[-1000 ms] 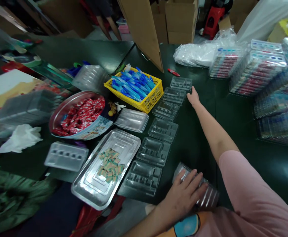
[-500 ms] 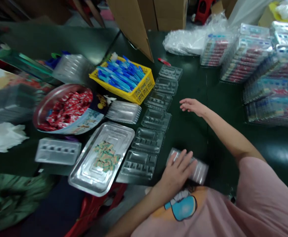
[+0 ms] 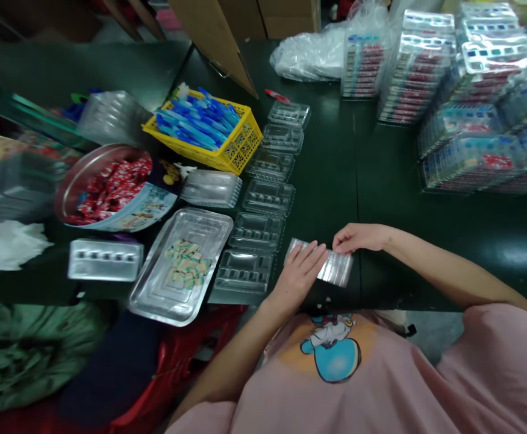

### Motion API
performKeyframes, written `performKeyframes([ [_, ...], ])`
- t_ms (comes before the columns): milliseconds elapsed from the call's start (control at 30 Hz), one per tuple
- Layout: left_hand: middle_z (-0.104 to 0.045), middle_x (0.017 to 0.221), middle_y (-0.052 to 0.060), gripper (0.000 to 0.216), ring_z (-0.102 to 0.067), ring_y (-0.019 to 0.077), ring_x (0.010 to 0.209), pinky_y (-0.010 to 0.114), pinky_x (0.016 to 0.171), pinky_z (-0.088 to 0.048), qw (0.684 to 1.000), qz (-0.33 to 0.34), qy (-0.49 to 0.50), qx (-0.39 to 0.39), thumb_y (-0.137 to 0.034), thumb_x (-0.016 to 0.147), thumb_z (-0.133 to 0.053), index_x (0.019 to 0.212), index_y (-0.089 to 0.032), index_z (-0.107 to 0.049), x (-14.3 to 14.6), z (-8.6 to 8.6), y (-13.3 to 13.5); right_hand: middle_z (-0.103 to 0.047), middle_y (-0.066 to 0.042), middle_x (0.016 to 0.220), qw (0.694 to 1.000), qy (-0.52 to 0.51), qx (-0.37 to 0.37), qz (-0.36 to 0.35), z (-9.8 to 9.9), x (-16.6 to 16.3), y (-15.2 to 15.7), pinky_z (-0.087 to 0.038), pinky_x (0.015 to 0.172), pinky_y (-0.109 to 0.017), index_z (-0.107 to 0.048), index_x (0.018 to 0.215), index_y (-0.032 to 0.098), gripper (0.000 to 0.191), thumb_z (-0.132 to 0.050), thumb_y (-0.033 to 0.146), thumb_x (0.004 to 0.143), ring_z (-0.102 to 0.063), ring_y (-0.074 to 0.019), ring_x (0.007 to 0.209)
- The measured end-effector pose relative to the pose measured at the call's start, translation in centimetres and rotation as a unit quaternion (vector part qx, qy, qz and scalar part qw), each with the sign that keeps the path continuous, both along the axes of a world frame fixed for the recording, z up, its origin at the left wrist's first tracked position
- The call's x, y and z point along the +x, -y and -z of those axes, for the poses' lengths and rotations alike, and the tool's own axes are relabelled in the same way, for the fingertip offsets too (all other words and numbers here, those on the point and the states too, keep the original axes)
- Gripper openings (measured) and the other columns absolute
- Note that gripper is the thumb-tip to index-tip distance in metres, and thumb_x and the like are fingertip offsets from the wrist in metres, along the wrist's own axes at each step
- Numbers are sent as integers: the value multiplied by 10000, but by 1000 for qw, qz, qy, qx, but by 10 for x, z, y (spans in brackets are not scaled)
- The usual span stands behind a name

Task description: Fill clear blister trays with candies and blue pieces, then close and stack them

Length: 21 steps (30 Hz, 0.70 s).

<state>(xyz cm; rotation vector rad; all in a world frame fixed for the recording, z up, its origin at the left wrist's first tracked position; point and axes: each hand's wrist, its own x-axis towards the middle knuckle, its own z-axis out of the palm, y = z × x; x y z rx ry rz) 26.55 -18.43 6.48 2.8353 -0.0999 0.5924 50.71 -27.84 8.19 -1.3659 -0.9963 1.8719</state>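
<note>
A clear ribbed plastic tray [image 3: 338,270], perhaps a small stack of them, lies on the dark green table close to my body. Across its left part rests my left hand [image 3: 297,272], fingers stretched out and flat. My right hand [image 3: 357,237] is closed in a pinch at the far edge of the tray, with the fingertips partly hidden. To the left runs a column of clear compartment trays [image 3: 256,231], laid one behind another. Beside them is a metal tray [image 3: 143,296] holding small tan-and-green pieces.
A yellow basket [image 3: 240,141] of blue pens stands beyond a stack of clear trays [image 3: 211,188]. Left of it sits a round metal bowl [image 3: 67,184] with red packets. Tall stacks of filled packs [image 3: 414,78] occupy the back right. A red pen [image 3: 276,96] lies near the cardboard flap.
My right hand has come down and back from over the table to the plastic tray, closing at its edge. My left hand stays on the tray. The camera view has shifted.
</note>
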Motion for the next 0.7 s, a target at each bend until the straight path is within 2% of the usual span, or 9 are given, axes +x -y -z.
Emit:
performKeyframes([
  [200, -611, 1339, 152, 479, -398, 243, 1407, 495, 1147, -296, 1000, -3, 18, 10, -41, 926, -441, 1400, -112, -448, 0, 3, 0, -553, 32, 648, 999, -31, -33, 22, 2, -4, -3, -387, 599, -218, -647, 729, 146, 210, -757, 312, 663, -486, -80, 625],
  [367, -631, 1318, 139, 419, -481, 245, 1340, 473, 1134, -296, 1000, -16, 5, 25, -58, 925, -473, 1338, -111, -512, 6, 1, -1, -563, 26, 653, 995, 58, 19, 84, 8, 4, -8, -397, 605, -223, -630, 706, 164, 79, -660, 237, 705, -492, -92, 630],
  [467, -630, 1320, 134, 416, -492, 242, 1327, 467, 1122, -297, 999, -22, -16, 29, -70, 934, -455, 1341, -130, -521, 11, 0, -2, -553, 30, 626, 979, 147, 42, 137, 14, 29, -25, -405, 602, -229, -594, 672, 175, 56, -606, 173, 727, -489, -97, 602],
  [600, -620, 1333, 133, 417, -497, 238, 1320, 466, 1114, -302, 999, -21, -33, 22, -96, 955, -419, 1356, -152, -520, 18, -1, -2, -554, 13, 605, 945, 270, 11, 186, 20, 78, -62, -414, 605, -254, -585, 646, 181, 126, -585, 115, 753, -498, -115, 578],
  [700, -617, 1337, 132, 409, -497, 241, 1317, 464, 1118, -301, 999, -21, -31, 20, -85, 952, -420, 1343, -139, -529, 22, -3, -3, -604, -36, 695, 910, 350, 7, 221, 21, 104, -83, -444, 726, -308, -627, 672, 178, 123, -607, 104, 768, -565, -171, 703],
])
